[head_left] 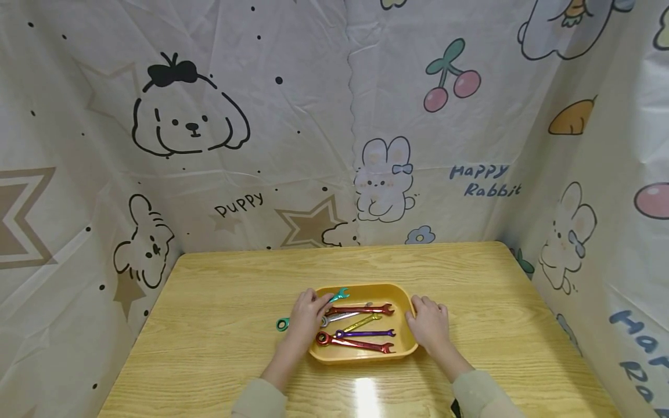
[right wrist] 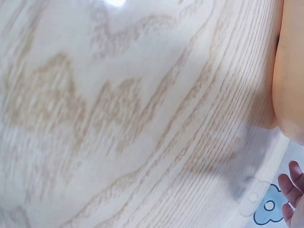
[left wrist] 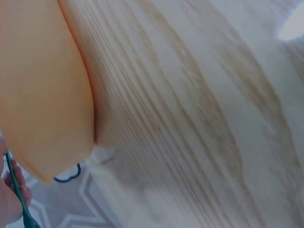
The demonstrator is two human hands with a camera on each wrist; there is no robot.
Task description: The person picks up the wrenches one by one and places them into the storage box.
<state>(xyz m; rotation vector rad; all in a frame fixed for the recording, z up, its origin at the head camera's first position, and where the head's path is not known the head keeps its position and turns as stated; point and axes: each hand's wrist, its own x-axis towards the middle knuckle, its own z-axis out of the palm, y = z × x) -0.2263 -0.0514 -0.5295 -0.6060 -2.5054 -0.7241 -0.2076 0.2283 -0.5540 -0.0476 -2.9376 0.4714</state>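
Note:
A yellow tray [head_left: 366, 358] holds several combination wrenches. Over its left rim, my left hand [head_left: 305, 316] grips a green wrench [head_left: 283, 324]; the ring end sticks out to the left and the open end lies over the tray. In the left wrist view the green wrench [left wrist: 16, 190] crosses the curled fingers. Inside the tray are a red wrench [head_left: 360, 344], a purple wrench [head_left: 368, 334], a yellow wrench [head_left: 360, 322], a silver wrench [head_left: 342, 317] and another red wrench [head_left: 360, 310]. My right hand [head_left: 431, 325] holds the tray's right rim, thumb towards the inside.
The tray stands on a wood-grain table [head_left: 219, 337]. Behind it and at both sides hangs a printed cloth [head_left: 303, 116] with cartoon animals. A small dark object [head_left: 456, 408] shows beside the right sleeve. Light reflects off the table near the front.

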